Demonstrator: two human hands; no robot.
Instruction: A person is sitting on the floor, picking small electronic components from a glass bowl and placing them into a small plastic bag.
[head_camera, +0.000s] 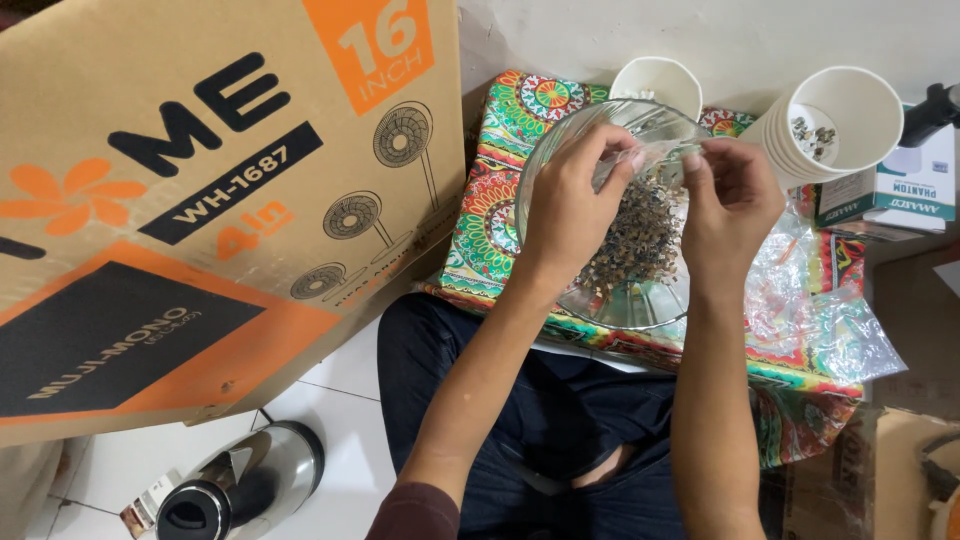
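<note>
Hands (650, 190) pinch plastic bag (650, 155) over glass bowl (560, 150) w/ seeds (640, 240).

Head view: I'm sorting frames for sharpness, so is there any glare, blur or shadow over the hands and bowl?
Head view: even indoor light, hands and glass bowl sharp; glare only on the steel kettle and plastic bags; soft shadow under the arms; slight wide-angle bending at the edges.

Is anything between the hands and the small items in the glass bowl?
Nothing visible. The left hand and right hand are over the glass bowl, together holding a clear bag directly above the pile of small items.
</note>
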